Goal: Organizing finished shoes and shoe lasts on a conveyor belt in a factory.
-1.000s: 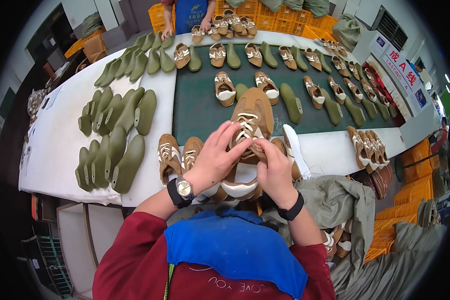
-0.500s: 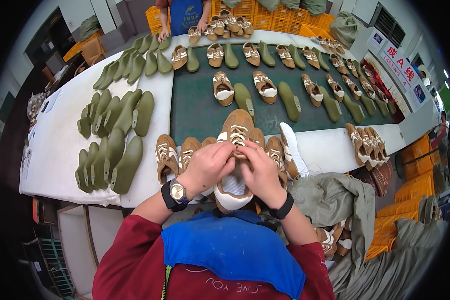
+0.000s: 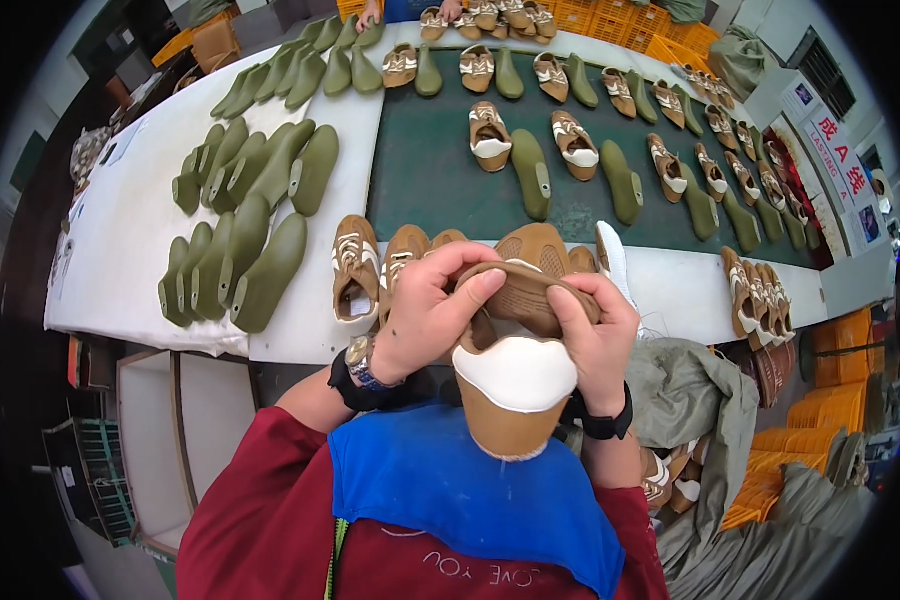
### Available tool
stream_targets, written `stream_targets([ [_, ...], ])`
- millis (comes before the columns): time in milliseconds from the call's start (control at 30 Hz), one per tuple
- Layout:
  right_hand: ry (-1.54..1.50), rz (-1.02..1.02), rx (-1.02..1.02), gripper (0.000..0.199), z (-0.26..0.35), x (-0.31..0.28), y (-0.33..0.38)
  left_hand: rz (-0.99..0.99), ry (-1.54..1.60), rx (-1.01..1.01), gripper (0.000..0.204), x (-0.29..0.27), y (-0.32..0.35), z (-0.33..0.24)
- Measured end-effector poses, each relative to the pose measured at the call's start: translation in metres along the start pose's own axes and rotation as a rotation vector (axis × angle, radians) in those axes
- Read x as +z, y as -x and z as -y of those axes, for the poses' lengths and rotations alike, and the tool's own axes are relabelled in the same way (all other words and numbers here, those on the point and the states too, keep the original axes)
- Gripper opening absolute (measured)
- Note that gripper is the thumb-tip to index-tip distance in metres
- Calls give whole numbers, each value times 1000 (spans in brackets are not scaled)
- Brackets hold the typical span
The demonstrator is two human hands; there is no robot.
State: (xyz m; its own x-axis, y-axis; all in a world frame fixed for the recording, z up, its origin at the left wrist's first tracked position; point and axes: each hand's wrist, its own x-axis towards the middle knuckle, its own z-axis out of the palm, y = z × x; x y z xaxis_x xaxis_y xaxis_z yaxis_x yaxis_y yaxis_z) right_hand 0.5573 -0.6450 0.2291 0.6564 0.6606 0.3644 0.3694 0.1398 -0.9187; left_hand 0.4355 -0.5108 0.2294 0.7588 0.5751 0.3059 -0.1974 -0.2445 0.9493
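I hold a tan shoe upper (image 3: 515, 385) with a white heel patch close to my chest, heel end toward me. My left hand (image 3: 430, 310) grips its left side, thumb pressed over the opening. My right hand (image 3: 595, 335) grips the right side, fingers curled over the top edge. Both wrists wear dark bands, the left one a watch. Just beyond my hands, several more tan uppers (image 3: 355, 270) stand in a row at the table's near edge.
Several olive-green shoe lasts (image 3: 245, 240) lie on the white table (image 3: 140, 230) at left. A dark green mat (image 3: 430, 180) carries pairs of uppers and lasts. Another person's hands (image 3: 370, 12) work at the far edge. Orange crates (image 3: 820, 400) and grey cloth (image 3: 700, 400) sit at right.
I have drawn the upper from above the table toward my chest and tipped it so its white heel patch faces me. Both hands stayed on it.
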Motion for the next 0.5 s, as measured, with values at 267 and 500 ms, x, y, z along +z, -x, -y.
stream_targets([
  [267, -228, -72, 76, 13, 14, 3, 15, 69, 467, -146, 26, 5, 15, -21],
  [500, -230, -46, 59, 16, 17, 5, 18, 114, 452, -126, 32, -3, 22, -26],
])
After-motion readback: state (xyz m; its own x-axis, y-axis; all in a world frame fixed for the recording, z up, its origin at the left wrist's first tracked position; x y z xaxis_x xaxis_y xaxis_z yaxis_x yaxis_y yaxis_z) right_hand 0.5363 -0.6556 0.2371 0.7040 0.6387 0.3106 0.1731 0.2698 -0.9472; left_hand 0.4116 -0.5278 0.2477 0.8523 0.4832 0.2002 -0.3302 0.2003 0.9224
